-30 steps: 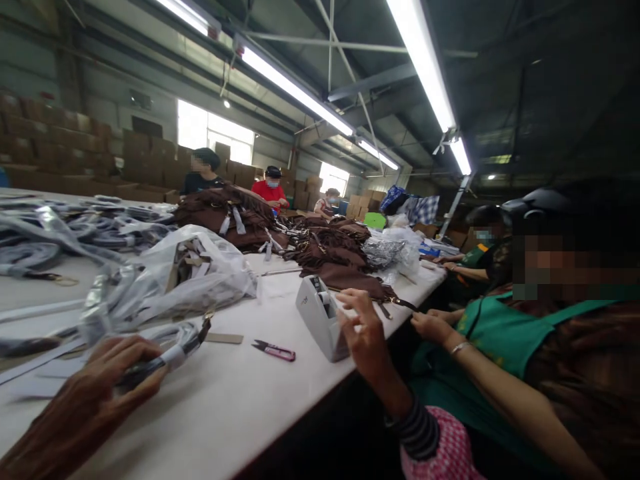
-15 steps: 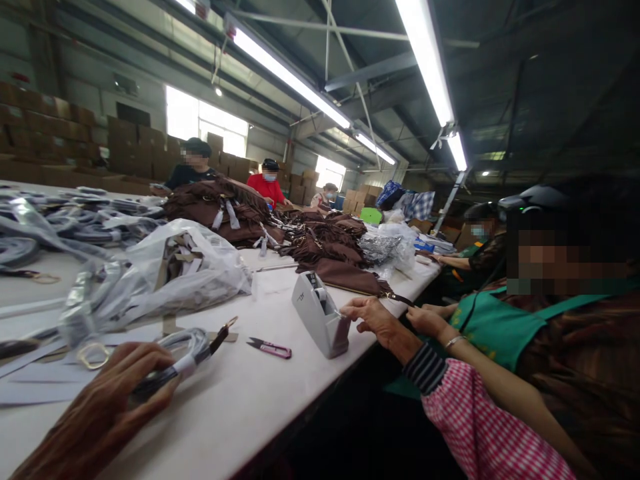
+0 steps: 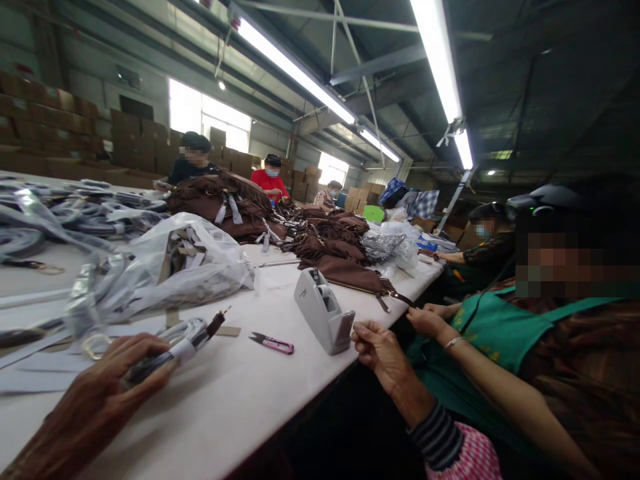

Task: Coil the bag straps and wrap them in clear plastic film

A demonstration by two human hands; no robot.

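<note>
Wrapped strap (image 3: 183, 350), lower left of the frame, is clamped in left hand (image 3: 117, 377) above table (image 3: 215, 407). Right hand (image 3: 383, 353), apart from the left, is held with fingertips pinched just beside tape dispenser (image 3: 325, 313), centre; whether tape is gripped cannot be told. Thread snips (image 3: 273, 343) are seen between strap and dispenser.

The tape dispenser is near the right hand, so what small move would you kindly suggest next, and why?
I would probably bring the right hand across to the wrapped strap coil in the left hand's grip. The right thumb and fingers are pinched together just off the front of the tape dispenser, perhaps on a piece of tape, though I cannot make one out.
</note>
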